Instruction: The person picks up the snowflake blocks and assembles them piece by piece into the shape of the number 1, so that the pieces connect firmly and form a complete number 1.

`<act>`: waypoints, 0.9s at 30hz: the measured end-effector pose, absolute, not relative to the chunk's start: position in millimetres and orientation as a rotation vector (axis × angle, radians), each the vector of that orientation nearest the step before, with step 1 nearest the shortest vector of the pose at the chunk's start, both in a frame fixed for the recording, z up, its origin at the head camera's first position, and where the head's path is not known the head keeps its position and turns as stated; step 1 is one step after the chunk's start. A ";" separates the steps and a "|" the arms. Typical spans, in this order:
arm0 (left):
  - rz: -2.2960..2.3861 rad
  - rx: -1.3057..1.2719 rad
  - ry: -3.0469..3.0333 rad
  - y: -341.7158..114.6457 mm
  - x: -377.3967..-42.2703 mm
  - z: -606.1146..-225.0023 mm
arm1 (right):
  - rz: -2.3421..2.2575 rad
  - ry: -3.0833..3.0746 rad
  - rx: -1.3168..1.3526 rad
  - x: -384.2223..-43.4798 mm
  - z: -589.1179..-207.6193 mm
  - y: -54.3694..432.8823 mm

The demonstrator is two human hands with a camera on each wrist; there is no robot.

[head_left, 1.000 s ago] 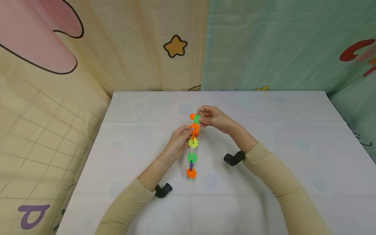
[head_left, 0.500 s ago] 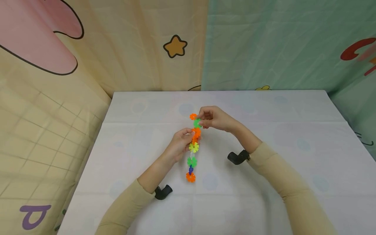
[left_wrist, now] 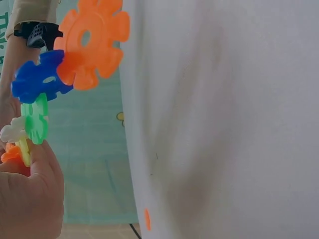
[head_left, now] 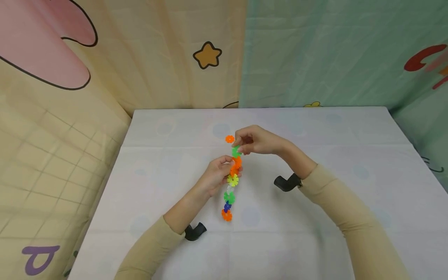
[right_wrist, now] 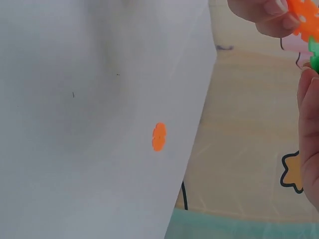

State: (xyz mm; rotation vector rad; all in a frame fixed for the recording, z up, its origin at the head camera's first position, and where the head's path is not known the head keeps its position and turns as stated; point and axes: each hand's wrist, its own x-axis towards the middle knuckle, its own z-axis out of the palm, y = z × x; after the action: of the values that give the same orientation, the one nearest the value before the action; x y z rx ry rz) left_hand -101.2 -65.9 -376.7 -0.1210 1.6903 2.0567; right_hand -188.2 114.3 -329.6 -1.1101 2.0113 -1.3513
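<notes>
A chain of interlocking plastic snowflake discs hangs over the table in the head view. My left hand (head_left: 217,175) pinches it at the orange discs (head_left: 236,165) near its far end. From there run a yellow disc (head_left: 232,180), a white disc (left_wrist: 14,130), a green disc (left_wrist: 37,119), a blue disc (left_wrist: 42,77) and an orange end disc (left_wrist: 92,42). Between thumb and fingers my right hand (head_left: 259,140) pinches another green disc (head_left: 236,151), its edge right at the chain's upper orange disc. Fingers partly hide both gripped spots.
One loose orange snowflake disc (right_wrist: 159,137) lies on the white-covered table (head_left: 315,217), just beyond my right fingertips. Black camera mounts (head_left: 287,182) stick out at both wrists. Printed curtains (head_left: 157,54) stand behind the table and along its sides.
Both hands have come slightly nearer my body, bringing the chain and the green disc along. The chain's lower end has turned a little. The loose orange disc stays put, now clear of the green one.
</notes>
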 end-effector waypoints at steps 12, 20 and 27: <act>2.118 -0.159 1.635 -66.2 -98.0 -371.5 | -1.566 1.924 -1.013 -177.3 -336.9 112.6; 2.096 -0.130 1.618 -65.7 -96.8 -368.4 | -1.551 1.928 -1.022 -174.5 -334.4 116.6; 2.089 -0.114 1.595 -63.6 -99.1 -365.6 | -1.417 1.966 -1.163 -179.4 -323.9 117.8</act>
State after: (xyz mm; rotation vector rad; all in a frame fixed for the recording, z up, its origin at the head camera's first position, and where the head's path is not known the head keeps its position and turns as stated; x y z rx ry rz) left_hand -99.1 -63.6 -365.6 -0.1138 1.5951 2.0889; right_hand -179.4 117.8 -323.9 -1.1629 1.9659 -1.4174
